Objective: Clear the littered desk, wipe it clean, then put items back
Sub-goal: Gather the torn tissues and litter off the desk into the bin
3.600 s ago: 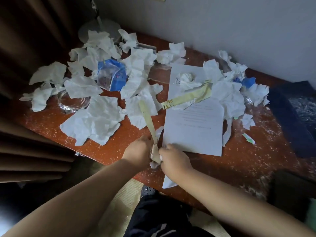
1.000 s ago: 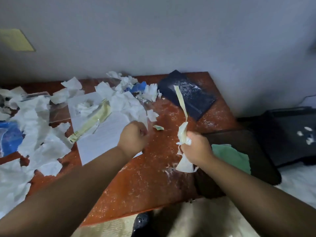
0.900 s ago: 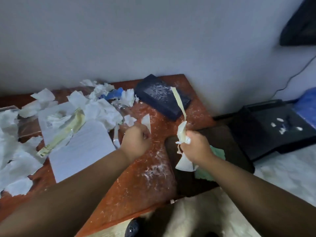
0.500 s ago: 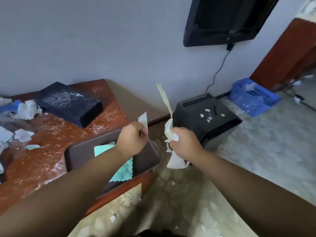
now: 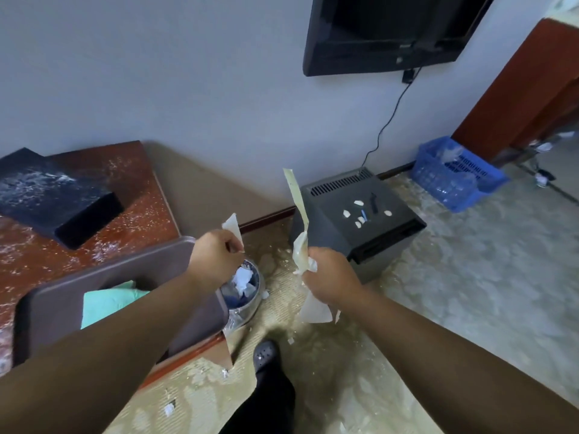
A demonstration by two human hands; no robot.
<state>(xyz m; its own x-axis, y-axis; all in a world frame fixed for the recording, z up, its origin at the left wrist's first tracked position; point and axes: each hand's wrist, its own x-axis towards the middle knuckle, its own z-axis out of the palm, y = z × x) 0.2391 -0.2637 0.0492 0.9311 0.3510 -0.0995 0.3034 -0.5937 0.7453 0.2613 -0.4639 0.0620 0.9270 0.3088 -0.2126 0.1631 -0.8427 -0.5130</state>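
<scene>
Two fists, fingers curled: right hand (image 5: 326, 277) grips paper strip (image 5: 296, 195) — long axis upright, tip up; left hand (image 5: 216, 258) pinches paper scrap (image 5: 233, 227).

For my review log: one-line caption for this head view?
Left hand pinches a paper scrap, right hand grips crumpled paper strips, near the floor bin beside the desk.

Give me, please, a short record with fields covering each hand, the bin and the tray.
left hand: pinches a white paper scrap
right hand: grips a paper wad, a yellow strip sticking up from it
bin: on the floor beside the desk, paper inside, below the left hand in the view
tray: on the desk corner, holding a green cloth
</scene>
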